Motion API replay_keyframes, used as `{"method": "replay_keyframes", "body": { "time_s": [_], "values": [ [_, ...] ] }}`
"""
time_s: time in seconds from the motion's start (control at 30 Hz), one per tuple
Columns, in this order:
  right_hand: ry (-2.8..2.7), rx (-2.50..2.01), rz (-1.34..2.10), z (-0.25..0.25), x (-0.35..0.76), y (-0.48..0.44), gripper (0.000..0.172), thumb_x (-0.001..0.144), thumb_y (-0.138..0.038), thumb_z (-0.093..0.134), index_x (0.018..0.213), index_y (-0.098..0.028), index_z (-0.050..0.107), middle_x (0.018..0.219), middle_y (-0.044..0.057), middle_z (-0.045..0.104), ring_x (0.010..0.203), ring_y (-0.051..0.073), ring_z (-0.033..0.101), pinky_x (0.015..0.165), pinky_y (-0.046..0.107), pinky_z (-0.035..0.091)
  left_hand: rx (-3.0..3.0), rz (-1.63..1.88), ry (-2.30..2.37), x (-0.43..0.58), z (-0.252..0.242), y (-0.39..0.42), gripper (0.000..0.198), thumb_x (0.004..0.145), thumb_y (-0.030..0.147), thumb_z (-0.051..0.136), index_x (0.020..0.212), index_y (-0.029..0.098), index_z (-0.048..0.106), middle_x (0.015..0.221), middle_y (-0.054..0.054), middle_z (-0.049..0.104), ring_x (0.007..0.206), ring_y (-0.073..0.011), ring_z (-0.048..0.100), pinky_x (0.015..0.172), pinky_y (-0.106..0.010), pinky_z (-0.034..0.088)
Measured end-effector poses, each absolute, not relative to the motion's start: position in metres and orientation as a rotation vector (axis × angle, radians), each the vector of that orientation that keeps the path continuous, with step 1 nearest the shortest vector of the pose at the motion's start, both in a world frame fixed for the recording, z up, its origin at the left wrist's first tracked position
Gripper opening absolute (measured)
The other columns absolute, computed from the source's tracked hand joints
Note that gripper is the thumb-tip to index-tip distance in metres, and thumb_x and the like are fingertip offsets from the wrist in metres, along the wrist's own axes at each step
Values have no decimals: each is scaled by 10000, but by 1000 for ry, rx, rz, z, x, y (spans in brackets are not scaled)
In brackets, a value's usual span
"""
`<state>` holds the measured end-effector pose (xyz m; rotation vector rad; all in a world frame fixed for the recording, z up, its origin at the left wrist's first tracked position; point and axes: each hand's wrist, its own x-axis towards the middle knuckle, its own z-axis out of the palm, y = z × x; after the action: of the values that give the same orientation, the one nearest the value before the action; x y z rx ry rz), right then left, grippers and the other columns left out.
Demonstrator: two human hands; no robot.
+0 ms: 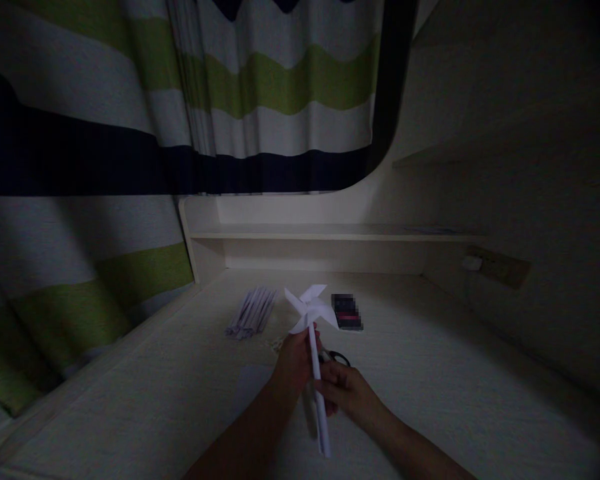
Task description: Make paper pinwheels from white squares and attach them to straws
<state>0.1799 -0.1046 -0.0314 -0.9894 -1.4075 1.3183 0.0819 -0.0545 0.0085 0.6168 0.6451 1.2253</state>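
A white paper pinwheel [309,309] is held up over the desk, its folded blades at the top of a rolled-paper stick [320,407]. My left hand [295,357] is closed around the upper stick, just below the blades. Lower down, my right hand [343,387] pinches the same stick between thumb and fingers. Behind my hands lies a pair of scissors [341,358], partly hidden, with a dark handle loop showing. Some small pale pieces [276,345] lie left of my left hand, too small to name.
Several rolled paper sticks [251,312] lie bundled at the back left. A dark, blurred-out flat object [347,312] rests right of the blades. Paper [250,387] lies by my left forearm. A shelf [300,232] spans the back; a wall socket [503,267] is at right.
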Motion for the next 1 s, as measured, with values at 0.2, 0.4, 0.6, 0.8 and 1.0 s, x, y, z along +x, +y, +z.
{"method": "replay_keyframes", "body": {
  "time_s": [0.2,0.4,0.6,0.8,1.0],
  "values": [
    [-1303,-1030,1153,-28,202,-87,280,631,-414,609,700,-148,556,458,-52,487,369,77,431,383,205,307,722,1201,553,86,-3,-54,251,630,309,623,817,149,569,813,-32,577,683,-104,545,633,-214,416],
    [-1186,-1323,800,-15,249,-71,284,634,-396,557,656,-119,618,448,-22,490,405,100,423,414,228,304,1069,1136,803,92,-17,-57,282,620,313,624,839,141,578,758,-17,560,638,-94,512,591,-205,385],
    [-1145,-1668,483,-16,340,-60,193,686,-276,541,707,-116,647,622,44,614,654,203,573,554,263,377,1302,1054,902,98,-24,-61,248,619,308,594,799,140,571,662,2,533,571,-97,486,532,-207,370],
    [-1164,-2060,321,-15,435,-70,263,809,-288,505,1041,-166,516,1048,55,537,896,174,544,731,333,457,1427,1028,899,103,-27,-62,194,638,279,566,772,138,559,635,0,519,534,-102,470,514,-220,367],
    [-1179,-2257,-15,-12,477,-70,279,813,-286,498,1059,-154,510,1071,67,522,933,191,532,755,336,450,1569,977,880,104,-37,-57,193,663,312,538,768,150,542,616,15,489,522,-94,435,507,-217,347]
  ]
}}
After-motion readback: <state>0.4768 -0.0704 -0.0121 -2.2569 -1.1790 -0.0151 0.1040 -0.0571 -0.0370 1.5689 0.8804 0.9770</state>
